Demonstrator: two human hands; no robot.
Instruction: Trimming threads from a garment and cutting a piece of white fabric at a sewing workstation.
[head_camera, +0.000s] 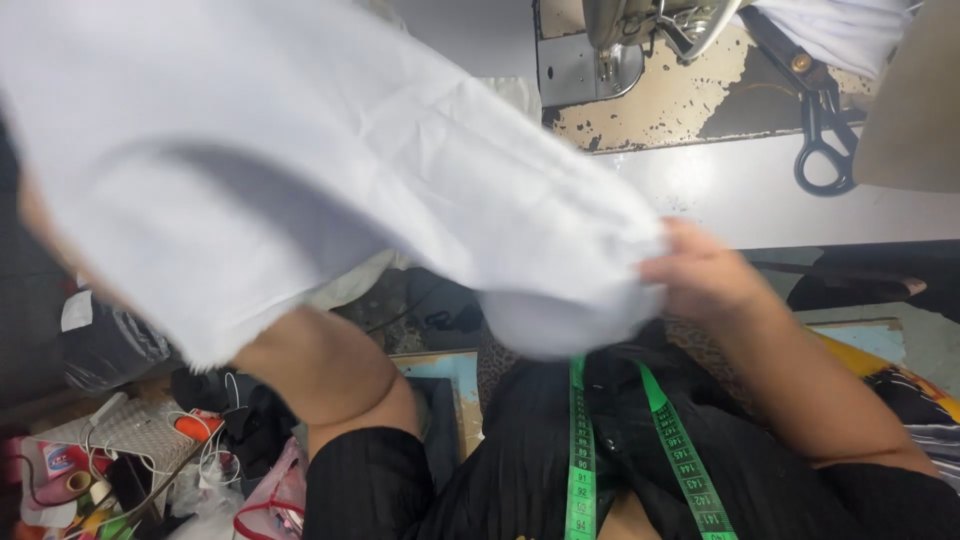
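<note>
A large piece of white cloth (300, 160) is held up in front of me, filling the upper left of the view. My right hand (700, 275) pinches its bunched right end just above my lap. My left forearm rises under the cloth at lower left, and my left hand is hidden behind the fabric. A green measuring tape (578, 450) hangs around my neck over my black garment.
A sewing machine (640, 30) stands at the top on a worn, chipped table (760, 190). Black scissors (822, 125) lie on the table at the right. A clutter of thread spools, cables and bags (150, 450) sits at lower left.
</note>
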